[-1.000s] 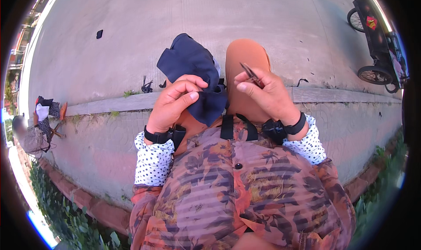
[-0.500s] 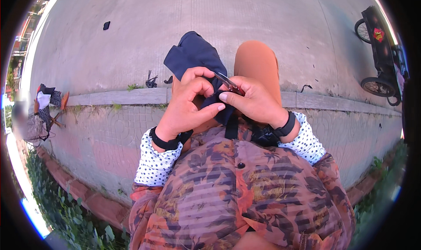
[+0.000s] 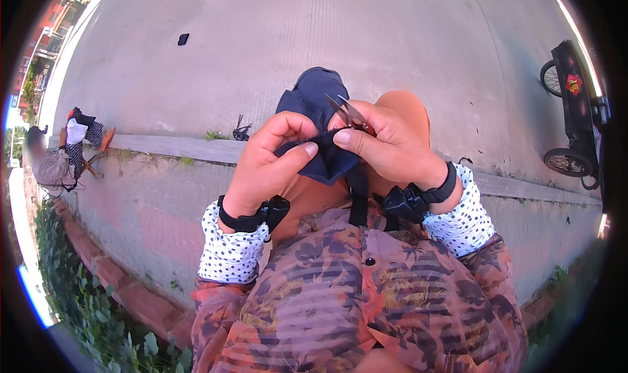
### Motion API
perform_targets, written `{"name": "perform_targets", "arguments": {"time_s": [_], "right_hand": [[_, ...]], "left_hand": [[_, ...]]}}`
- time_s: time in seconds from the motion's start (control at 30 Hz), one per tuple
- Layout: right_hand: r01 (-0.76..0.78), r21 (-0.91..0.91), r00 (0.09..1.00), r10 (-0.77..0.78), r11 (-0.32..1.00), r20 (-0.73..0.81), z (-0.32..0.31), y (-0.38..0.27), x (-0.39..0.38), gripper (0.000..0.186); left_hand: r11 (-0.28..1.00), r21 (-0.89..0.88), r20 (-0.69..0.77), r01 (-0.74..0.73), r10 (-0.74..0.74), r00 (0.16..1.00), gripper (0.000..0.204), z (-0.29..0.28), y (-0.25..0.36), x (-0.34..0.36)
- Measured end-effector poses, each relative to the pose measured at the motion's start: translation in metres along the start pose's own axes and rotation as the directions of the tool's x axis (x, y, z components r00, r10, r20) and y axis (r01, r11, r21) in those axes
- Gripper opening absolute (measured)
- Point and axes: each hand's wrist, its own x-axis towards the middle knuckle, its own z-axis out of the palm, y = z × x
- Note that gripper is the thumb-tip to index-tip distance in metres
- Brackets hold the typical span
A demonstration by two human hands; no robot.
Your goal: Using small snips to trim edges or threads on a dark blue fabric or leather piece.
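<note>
Dark navy cloth (image 3: 319, 88) lies over my lap, its edge drawn up between my two hands. My left hand (image 3: 265, 163) is closed, pinching that edge between thumb and fingers. Small scissors (image 3: 349, 113) with reddish-brown handles sit in my right hand (image 3: 402, 147), their blades parted and pointing up and away from me. The thumb of the same hand presses on the cloth's edge, close to the left fingertips. Part of the scissors' handles is hidden by my right fingers.
On the left, a person (image 3: 57, 163) sits low by the kerb (image 3: 190, 147). A black three-wheeled cart (image 3: 575, 105) stands at the far right. A small dark object (image 3: 183, 39) lies on the pavement, with black scraps (image 3: 242, 129) beyond the kerb. Green plants (image 3: 98, 320) grow lower left.
My left thumb and fingers have closed on the cloth's edge. The scissors have turned from across the left fingertips to point upward, blades apart. The cloth's near part now spreads out below my hands.
</note>
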Motion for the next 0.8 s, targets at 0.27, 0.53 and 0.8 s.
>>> {"name": "perform_targets", "arguments": {"time_s": [0.27, 0.53, 0.8], "right_hand": [[-0.053, 0.181, 0.997, 0.043, 0.982, 0.058, 0.006, -0.005, 0.040, 0.014], [-0.139, 0.145, 0.980, 0.115, 0.980, 0.163, -0.009, 0.021, 0.080, 0.016], [-0.296, 0.219, 0.896, 0.191, 0.930, 0.401, -0.049, 0.037, 0.110, 0.019]], "left_hand": [[0.950, -0.307, 0.052, -0.061, 0.080, 0.995, 0.012, -0.037, 0.002, 0.002], [0.973, -0.223, -0.049, -0.062, 0.052, 0.997, 0.009, -0.047, -0.016, 0.010], [0.993, -0.004, -0.170, -0.115, 0.112, 0.979, 0.010, -0.036, -0.025, 0.030]]}}
